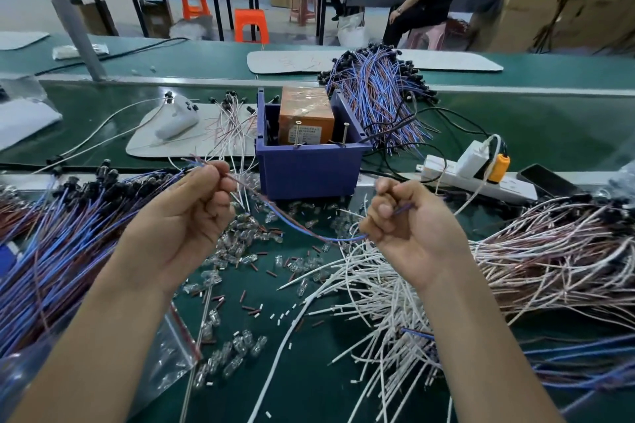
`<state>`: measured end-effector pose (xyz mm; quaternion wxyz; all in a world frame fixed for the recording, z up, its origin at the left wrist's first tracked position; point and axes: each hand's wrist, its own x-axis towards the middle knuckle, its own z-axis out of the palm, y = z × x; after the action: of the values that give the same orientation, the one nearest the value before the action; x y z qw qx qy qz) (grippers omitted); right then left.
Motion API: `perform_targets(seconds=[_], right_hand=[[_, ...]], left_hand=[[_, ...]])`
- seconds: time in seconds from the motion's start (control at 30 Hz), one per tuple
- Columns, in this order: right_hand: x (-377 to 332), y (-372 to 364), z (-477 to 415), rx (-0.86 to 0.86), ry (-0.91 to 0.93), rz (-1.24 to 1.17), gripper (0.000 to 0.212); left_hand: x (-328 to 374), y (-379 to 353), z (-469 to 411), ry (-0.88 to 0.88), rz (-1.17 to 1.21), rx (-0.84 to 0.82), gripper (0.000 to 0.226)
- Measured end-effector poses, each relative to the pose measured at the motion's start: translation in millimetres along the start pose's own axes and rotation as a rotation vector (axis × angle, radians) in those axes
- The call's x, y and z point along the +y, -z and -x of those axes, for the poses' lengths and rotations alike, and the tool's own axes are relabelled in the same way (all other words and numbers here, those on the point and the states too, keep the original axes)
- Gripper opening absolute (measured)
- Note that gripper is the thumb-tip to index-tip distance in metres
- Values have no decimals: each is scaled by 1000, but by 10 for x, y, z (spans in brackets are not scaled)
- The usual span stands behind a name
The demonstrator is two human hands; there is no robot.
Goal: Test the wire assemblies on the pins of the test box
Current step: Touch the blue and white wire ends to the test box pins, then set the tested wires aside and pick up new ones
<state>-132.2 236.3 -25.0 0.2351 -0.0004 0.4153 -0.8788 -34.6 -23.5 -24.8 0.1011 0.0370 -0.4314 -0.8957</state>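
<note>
Gripped at both ends, a thin twin wire (295, 227), blue strand beside brown, smooth-sheathed, sagging in a shallow curve between the fists. Curled tight around one end, the left hand (192, 213), thumb and forefinger pinching the strands, their tips poking out past the knuckles in a blur. Closed around the other end, the right hand (409, 230), fingers folded into the palm, a short blue stub showing beyond them. Held in the air just in front of the box (309, 172), apart from it and below its rim. A squarish bin of matte blue plastic, that box, with an orange block (305, 117) under glossy film inside and two slim metal pins (344, 134) upright at the front rim. Under the hands, a dark green mat (309, 371) strewn with small clear glass bulbs (240, 240) and short cut sleeve bits, white and brown. To the left, a thick sheaf (68, 237) of blue and brown wires with black ends; behind the box, a like pile (374, 89). To the right, stiff white wires (378, 285) fanned in a tangle, then a pinkish-white heap (549, 251). Lower left, a crinkled clear zip bag (165, 354), red-striped at its seal. Right of the box, a white power strip (481, 178) with an orange plug (498, 166).
</note>
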Motion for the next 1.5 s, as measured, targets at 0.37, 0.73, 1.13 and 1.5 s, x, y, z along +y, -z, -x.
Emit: perform_targets(seconds=[0.37, 0.73, 1.13, 1.5], right_hand=[[248, -261, 80, -286, -135, 661, 18], [377, -319, 75, -272, 129, 868, 6], [406, -343, 180, -87, 257, 1073, 9], [476, -342, 74, 103, 303, 913, 14]], left_hand=[[-352, -453, 83, 54, -669, 113, 12], [-470, -478, 94, -7, -706, 249, 14], [-457, -492, 106, 10, -813, 235, 17], [-486, -495, 114, 56, -627, 111, 30]])
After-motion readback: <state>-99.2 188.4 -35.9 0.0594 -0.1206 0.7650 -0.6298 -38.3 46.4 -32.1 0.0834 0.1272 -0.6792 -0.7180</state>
